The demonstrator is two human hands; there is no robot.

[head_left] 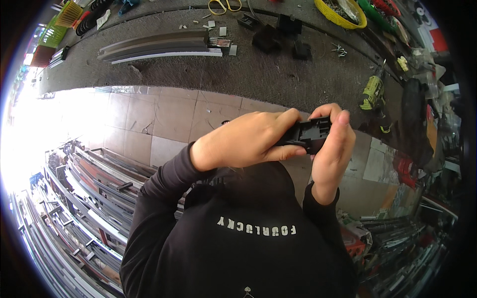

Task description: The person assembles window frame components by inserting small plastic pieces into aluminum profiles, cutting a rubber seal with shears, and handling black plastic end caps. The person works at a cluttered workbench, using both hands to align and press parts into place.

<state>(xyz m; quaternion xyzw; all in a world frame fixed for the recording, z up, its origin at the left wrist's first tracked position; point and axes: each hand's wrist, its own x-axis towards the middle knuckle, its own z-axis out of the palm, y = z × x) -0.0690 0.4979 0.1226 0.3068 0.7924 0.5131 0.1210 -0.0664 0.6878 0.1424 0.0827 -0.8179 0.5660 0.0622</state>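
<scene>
Head view: I saw left hand (pixel 243 141) and right hand (pixel 332 149) both clamped on black plastic fitting (pixel 310 134), seemingly steadying it, above workbench (pixel 248 74).

Blown-out glare at left (daylight); fisheye-bent edges, dark rim.

Black part (pixel 310 133): matt moulded plastic, ribbed, pinched in the grip of the left hand (pixel 243 141) and right hand (pixel 332 149).
Sleeves (pixel 159 198): soft black knit cloth, dull, no sheen.
Bench (pixel 238 69): covered in coarse grey-brown carpet, rough and fuzzy, flecked with bits.
Profile lengths (pixel 159 47): smooth metal, satin grey with one pale edge.
Black blocks (pixel 278 35): matt plastic, like the held part.
Yellow basket (pixel 343 12): glossy woven plastic.
Drill (pixel 372 92): yellow and black plastic casing, slight shine.
Floor (pixel 164 119): smooth beige tiles, worn, partly glaring.
Stacked rails (pixel 84 198): bare metal, dull silver.
</scene>
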